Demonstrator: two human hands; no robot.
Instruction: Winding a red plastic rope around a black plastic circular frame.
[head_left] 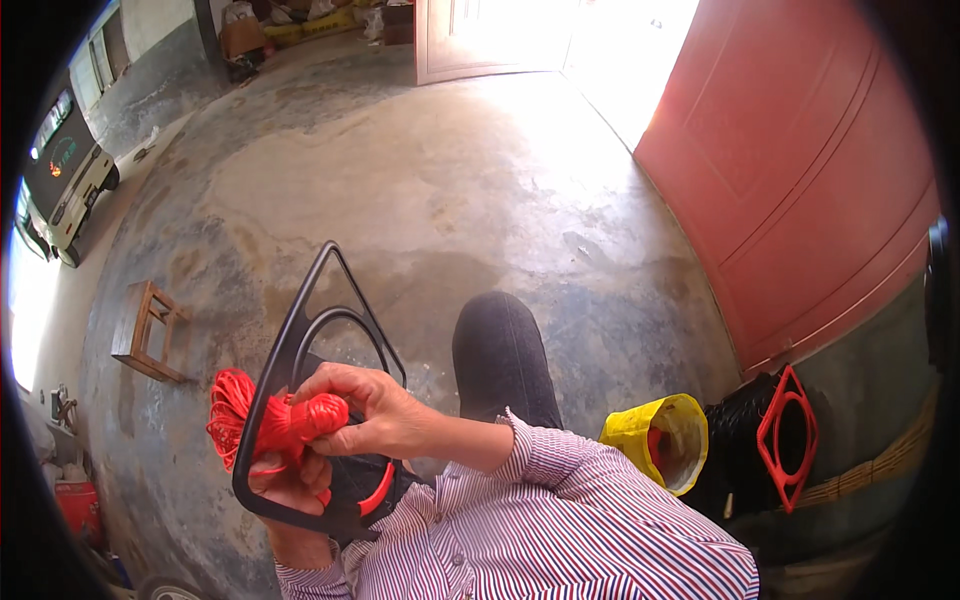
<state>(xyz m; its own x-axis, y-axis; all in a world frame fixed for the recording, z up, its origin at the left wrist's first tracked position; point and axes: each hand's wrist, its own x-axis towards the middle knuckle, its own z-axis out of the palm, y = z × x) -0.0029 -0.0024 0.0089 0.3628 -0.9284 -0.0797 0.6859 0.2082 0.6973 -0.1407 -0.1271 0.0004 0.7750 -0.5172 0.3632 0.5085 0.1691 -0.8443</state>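
A bundle of bright red cord (234,405) is held between my two hands, its looped end fanning out to the left. My left hand (290,486) is closed around the lower side of the bundle, next to the black triangular frame (268,400). The frame stands upright before my lap, with a round ring inside it, and its left bar crosses in front of the cord. From above, my right hand (372,408) is closed on the bundle's rounded right end. A curved red strip (378,490) shows at the frame's lower right.
A small wooden stool (134,340) stands on the concrete floor at left, with a vehicle (72,190) beyond. At right are a yellow container (622,432), a red triangular frame (765,440) by black plastic, and thin sticks (870,468). A red door (770,170) stands behind them.
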